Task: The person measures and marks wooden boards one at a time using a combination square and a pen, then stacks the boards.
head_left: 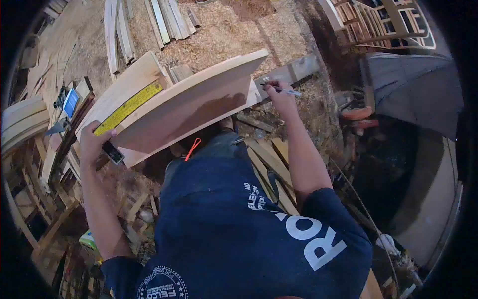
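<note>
My left hand point(94, 142) grips a tape measure point(113, 153) at the near left end of a wooden board point(184, 112). The tape's yellow blade point(130, 106) extends from it over pale wood, up and to the right. Beyond the board's right end, my right hand point(280, 97) is closed round a pen point(289, 91), its tip pointing left toward the board's corner. Another pale wooden piece point(134, 72) lies behind the board on the left.
Wood strips point(172, 20) lie on the sawdust-covered ground ahead. A grey plank point(294, 71) is under the board's right end. Slatted wooden frames point(373, 22) stand at the upper right, and stacked boards point(22, 119) at the far left. More planks point(274, 169) lie beside my legs.
</note>
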Motion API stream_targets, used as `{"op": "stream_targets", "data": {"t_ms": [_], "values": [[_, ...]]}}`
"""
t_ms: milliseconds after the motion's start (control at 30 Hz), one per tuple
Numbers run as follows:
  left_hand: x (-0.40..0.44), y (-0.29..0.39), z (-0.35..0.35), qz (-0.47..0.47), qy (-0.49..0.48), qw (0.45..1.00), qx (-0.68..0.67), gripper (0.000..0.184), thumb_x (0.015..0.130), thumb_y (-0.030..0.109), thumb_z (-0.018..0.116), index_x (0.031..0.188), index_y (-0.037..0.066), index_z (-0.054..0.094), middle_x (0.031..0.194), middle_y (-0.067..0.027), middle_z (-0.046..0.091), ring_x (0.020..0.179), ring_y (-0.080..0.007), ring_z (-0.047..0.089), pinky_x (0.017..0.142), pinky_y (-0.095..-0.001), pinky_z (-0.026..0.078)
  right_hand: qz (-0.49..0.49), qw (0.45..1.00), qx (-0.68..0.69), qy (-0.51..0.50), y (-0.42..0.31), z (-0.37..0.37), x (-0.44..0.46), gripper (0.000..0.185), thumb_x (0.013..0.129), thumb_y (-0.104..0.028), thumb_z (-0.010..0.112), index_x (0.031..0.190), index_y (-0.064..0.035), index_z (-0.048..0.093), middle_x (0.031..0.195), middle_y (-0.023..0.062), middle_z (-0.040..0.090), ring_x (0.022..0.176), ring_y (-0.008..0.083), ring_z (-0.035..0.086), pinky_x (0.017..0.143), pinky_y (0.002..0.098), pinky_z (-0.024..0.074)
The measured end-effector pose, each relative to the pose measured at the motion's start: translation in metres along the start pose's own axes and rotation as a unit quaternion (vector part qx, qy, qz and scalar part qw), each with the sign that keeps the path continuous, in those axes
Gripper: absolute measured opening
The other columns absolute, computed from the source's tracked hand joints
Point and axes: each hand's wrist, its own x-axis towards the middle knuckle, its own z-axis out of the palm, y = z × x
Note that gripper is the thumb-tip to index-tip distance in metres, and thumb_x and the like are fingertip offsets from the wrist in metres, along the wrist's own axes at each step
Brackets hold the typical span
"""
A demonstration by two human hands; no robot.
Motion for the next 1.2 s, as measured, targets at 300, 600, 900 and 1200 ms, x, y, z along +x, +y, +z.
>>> {"op": "stream_targets", "data": {"t_ms": [300,600,900,1200], "values": [[-0.016,0.015,0.008,-0.072,0.042,0.995,0.059,0.025,0.077,0.018,0.084,0.08,0.002,0.065,0.07,-0.0002,0.057,0.065,-0.0097,0.05,0.061,-0.0299,0.041,-0.001,0.985,0.116,-0.129,-0.008,0.016,0.044,0.023,0.094,-0.011,0.073,0.112,0.0033,0.072,0.101,0.0133,0.077,0.091,0.0179,0.072,0.08,0.0328,0.058],[-0.016,0.005,0.013,-0.094,0.063,0.993,0.023,0.024,0.076,0.018,0.084,0.082,0.002,0.067,0.074,0.0003,0.06,0.068,-0.0098,0.052,0.065,-0.0283,0.042,-0.03,0.984,0.117,-0.131,0.014,0.031,0.048,0.025,0.094,-0.013,0.073,0.115,0.0005,0.073,0.104,0.0133,0.078,0.095,0.0182,0.073,0.087,0.0334,0.0577],[-0.018,0.007,0.015,-0.099,0.067,0.993,0.019,0.027,0.076,0.021,0.085,0.082,0.002,0.067,0.076,0.0012,0.058,0.071,-0.0097,0.052,0.067,-0.0287,0.042,-0.047,0.984,0.128,-0.112,0.014,0.033,0.046,0.022,0.094,-0.01,0.072,0.114,-0.0021,0.073,0.1,0.0122,0.077,0.092,0.0174,0.073,0.084,0.0325,0.0576],[-0.016,-0.001,0.013,-0.078,0.063,0.994,0.033,0.026,0.078,0.021,0.085,0.086,0.001,0.069,0.079,0.0022,0.059,0.073,-0.0093,0.052,0.069,-0.028,0.042,-0.041,0.985,0.14,-0.09,0.021,0.04,0.049,0.02,0.09,-0.011,0.075,0.108,-0.0037,0.076,0.098,0.0126,0.078,0.089,0.0194,0.075,0.081,0.0332,0.0586]]}}
